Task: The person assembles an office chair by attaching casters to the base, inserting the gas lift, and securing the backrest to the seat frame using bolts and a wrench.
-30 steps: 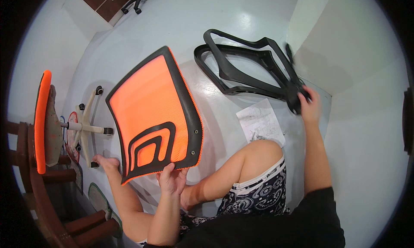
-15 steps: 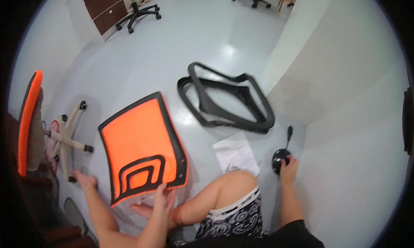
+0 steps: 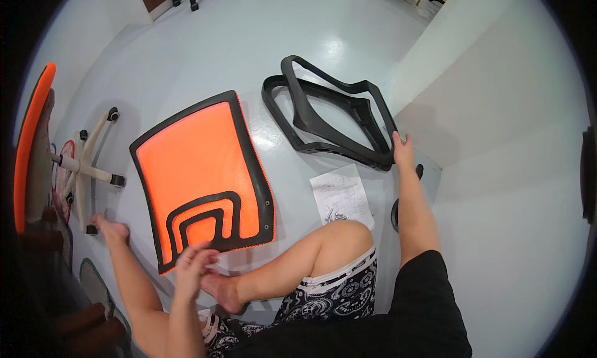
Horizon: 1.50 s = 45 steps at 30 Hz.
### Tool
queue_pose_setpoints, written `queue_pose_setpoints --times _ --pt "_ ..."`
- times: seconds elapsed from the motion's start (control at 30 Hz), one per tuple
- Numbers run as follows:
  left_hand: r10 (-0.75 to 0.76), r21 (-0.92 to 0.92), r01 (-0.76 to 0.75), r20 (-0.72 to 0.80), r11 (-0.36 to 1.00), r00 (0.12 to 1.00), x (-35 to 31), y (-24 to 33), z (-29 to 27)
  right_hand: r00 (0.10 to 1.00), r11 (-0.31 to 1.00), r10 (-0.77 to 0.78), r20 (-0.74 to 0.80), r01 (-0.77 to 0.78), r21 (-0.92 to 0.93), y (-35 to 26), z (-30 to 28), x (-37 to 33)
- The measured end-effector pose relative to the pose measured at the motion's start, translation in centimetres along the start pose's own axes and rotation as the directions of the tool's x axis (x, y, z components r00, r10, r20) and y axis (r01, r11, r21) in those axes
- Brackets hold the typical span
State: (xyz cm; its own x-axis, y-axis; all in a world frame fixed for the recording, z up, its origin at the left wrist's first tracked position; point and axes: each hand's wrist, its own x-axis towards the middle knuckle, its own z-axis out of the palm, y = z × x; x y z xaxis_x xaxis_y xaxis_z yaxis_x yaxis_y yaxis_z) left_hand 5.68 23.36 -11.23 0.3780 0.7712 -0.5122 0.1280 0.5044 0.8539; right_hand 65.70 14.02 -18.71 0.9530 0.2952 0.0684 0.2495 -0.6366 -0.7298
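An orange mesh chair backrest (image 3: 199, 143) with a black frame lies on the floor in front of me. My left hand (image 3: 194, 263) hovers by its near edge, fingers loosely bent and apart, holding nothing that I can see. Two black loop-shaped chair armrests (image 3: 326, 125) lie one against the other, farther off to the right. With my right hand (image 3: 403, 151) I grip the right corner of the upper one. Beneath my right forearm, a round black part with a lever (image 3: 395, 215) is mostly hidden.
A printed sheet (image 3: 342, 193) with several screws (image 3: 336, 216) on it lies beside my knee. On the left an orange chair (image 3: 37, 140) with a pale star base (image 3: 81, 165) is tipped over. A white wall (image 3: 497, 146) rises close on my right.
My right hand has left the round black part and moved up to the armrests. My left hand has let go of the backrest's lower edge. The view has tilted downward.
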Motion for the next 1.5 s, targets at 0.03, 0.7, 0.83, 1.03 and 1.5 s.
queue_pose_setpoints --times 0.03,0.7,0.83,1.03,1.5 --pt "0.106 0.049 -0.103 -0.070 0.993 0.992 0.1 0.4 -1.4 0.999 1.000 0.028 0.026 -0.028 -0.011 -0.2 0.0 1.0" --pt "0.640 0.820 -0.215 -0.221 0.531 0.736 1.2 2.2 -8.1 0.887 0.876 -0.461 0.020 0.452 0.170 -11.0 -5.4 -5.0" --pt "0.479 0.215 -0.452 -0.096 0.866 0.872 -0.1 6.3 -3.5 0.856 0.814 -0.506 -0.109 0.516 0.267 -12.7 -7.2 -12.2" --pt "0.454 -0.187 -0.428 0.130 0.884 0.882 -3.2 14.6 5.8 0.672 0.498 -0.651 -0.354 0.729 0.470 -14.1 -4.6 -24.3" --pt "0.681 0.072 -0.677 -0.089 0.732 0.727 -5.7 19.8 2.3 0.336 0.571 -0.821 0.462 0.449 0.688 -15.6 2.6 -37.6"
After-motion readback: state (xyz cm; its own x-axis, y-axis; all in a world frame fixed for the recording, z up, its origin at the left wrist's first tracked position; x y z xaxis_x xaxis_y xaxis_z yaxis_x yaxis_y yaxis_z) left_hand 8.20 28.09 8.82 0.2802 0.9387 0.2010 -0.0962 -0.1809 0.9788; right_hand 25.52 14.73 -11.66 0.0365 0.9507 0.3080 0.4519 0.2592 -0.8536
